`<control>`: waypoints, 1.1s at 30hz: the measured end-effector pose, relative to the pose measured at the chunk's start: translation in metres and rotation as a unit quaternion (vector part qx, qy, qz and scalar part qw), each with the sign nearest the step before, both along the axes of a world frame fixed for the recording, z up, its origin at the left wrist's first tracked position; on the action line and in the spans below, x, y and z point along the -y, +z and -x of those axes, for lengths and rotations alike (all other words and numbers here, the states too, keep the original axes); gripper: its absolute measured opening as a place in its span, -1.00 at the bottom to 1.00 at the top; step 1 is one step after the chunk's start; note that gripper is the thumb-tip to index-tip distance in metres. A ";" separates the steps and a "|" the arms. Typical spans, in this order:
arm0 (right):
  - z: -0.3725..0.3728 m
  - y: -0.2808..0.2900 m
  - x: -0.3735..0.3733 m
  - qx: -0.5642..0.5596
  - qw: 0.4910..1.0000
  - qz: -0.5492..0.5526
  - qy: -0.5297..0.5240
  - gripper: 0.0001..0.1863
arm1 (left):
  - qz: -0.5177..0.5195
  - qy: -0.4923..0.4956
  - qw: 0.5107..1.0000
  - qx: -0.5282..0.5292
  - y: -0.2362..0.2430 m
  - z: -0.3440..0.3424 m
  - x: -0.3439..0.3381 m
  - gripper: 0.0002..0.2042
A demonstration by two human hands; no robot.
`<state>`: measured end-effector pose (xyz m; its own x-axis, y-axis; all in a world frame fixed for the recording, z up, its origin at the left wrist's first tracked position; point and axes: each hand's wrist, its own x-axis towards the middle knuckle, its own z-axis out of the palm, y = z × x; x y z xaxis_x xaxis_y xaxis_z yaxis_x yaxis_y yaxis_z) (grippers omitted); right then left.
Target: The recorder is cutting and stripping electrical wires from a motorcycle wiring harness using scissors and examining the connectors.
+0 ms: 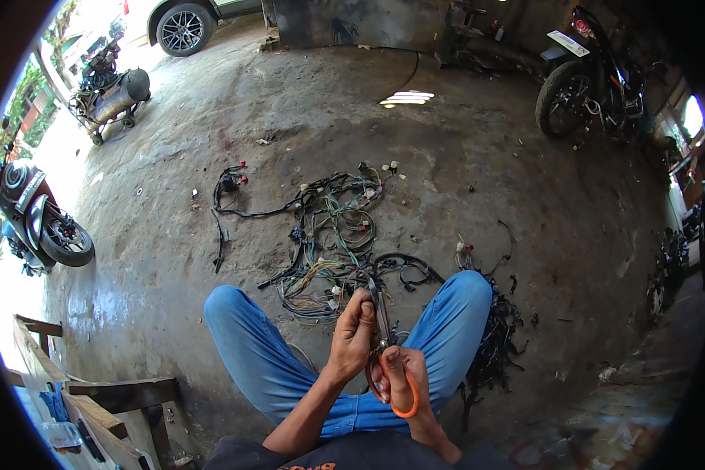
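Observation:
My right hand (403,380) is closed round the orange handles of a pair of scissors (383,323), whose blades point away from me. My left hand (353,333) is closed in a pinch beside the blades, on a dark strand of the wiring harness (345,215). That harness spreads over the concrete floor beyond my knees, a tangle of green, yellow, black and brown wires with white and red connectors. How the blades meet the strand is hard to make out.
A heap of black stripped pieces (493,337) lies by my right knee. Motorcycles stand at the left (39,211) and far right (587,86). An air compressor (117,98) is at the far left, a wooden bench (94,415) at my near left. A car wheel (185,30) shows at the back.

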<state>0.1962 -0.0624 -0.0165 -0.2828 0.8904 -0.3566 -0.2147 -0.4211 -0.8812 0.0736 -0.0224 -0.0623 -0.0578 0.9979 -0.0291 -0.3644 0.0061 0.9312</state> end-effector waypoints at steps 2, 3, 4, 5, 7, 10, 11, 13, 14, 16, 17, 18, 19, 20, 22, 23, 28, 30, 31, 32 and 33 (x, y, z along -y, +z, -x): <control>0.000 0.002 0.000 -0.031 0.999 0.017 0.002 -0.33 | 0.021 -0.011 1.000 -0.013 0.001 0.002 0.002 -0.78; 0.001 0.005 0.000 -0.037 0.999 0.033 -0.002 -0.33 | 0.027 -0.012 1.000 -0.008 0.000 0.002 0.003 -0.77; 0.002 0.008 -0.001 -0.043 0.998 0.049 -0.005 -0.33 | 0.032 -0.012 0.999 -0.002 0.000 0.003 0.002 -0.77; 0.002 0.009 -0.002 -0.043 0.998 0.049 -0.005 -0.33 | 0.032 -0.011 0.999 -0.002 0.003 0.003 0.001 -0.77; 0.003 0.010 -0.002 -0.043 0.998 0.055 -0.003 -0.32 | -0.025 -0.012 0.999 -0.030 0.011 0.003 -0.002 -0.79; 0.000 0.003 0.000 -0.020 0.999 0.028 0.008 -0.32 | 0.002 -0.038 0.999 -0.017 0.017 0.008 0.000 -0.78; -0.001 0.002 -0.001 -0.020 0.999 0.027 0.009 -0.32 | 0.002 -0.037 0.999 -0.018 0.018 0.010 0.001 -0.78; -0.002 0.002 -0.002 -0.028 0.999 0.023 0.017 -0.32 | -0.002 -0.050 0.999 -0.017 0.017 0.011 0.001 -0.77; -0.003 0.001 -0.002 -0.027 0.999 0.022 0.016 -0.32 | -0.003 -0.050 0.999 -0.016 0.015 0.011 0.000 -0.77; -0.003 0.000 0.000 -0.020 0.999 0.038 0.005 -0.32 | -0.014 -0.054 0.998 -0.024 0.012 0.011 0.000 -0.77; -0.003 0.000 0.000 -0.020 0.999 0.037 0.006 -0.32 | -0.014 -0.054 0.998 -0.024 0.012 0.011 0.001 -0.77; -0.003 0.001 0.000 -0.018 0.999 0.037 0.006 -0.32 | -0.011 -0.051 0.998 -0.022 0.013 0.010 0.001 -0.77; -0.003 0.002 -0.001 -0.015 0.999 0.036 0.006 -0.31 | -0.007 -0.049 0.999 -0.021 0.013 0.010 0.002 -0.77; -0.003 0.003 -0.002 -0.014 0.999 0.035 0.006 -0.31 | -0.007 -0.050 0.999 -0.020 0.009 0.008 0.002 -0.77; -0.003 0.007 -0.003 -0.011 0.999 0.031 0.034 -0.30 | 0.034 -0.013 0.993 0.114 -0.001 0.003 0.003 -0.80; -0.002 0.005 -0.002 -0.011 0.999 0.031 0.032 -0.30 | 0.061 -0.019 0.977 0.202 0.001 0.005 0.005 -0.79; -0.003 -0.016 -0.001 0.120 0.992 0.000 0.048 -0.26 | 0.109 -0.015 0.963 0.245 0.033 0.013 -0.008 -0.66; -0.002 -0.020 0.000 0.149 0.988 -0.013 0.039 -0.26 | 0.117 -0.019 0.955 0.273 0.023 0.021 -0.011 -0.61; -0.002 -0.020 0.001 0.166 0.985 -0.011 0.036 -0.25 | 0.124 -0.024 0.945 0.300 0.021 0.025 -0.013 -0.55; -0.002 -0.020 0.002 0.184 0.982 -0.010 0.032 -0.23 | 0.157 -0.019 0.943 0.294 0.023 0.028 -0.014 -0.64; 0.000 -0.020 0.001 0.182 0.983 -0.009 0.034 -0.23 | 0.157 -0.017 0.943 0.293 0.022 0.029 -0.014 -0.64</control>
<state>0.1960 -0.0637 -0.0360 -0.1988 0.8811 -0.4290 0.1439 -0.4068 -0.9021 0.0447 -0.0080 -0.0401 0.0916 0.9359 -0.3402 -0.8104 0.2686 0.5207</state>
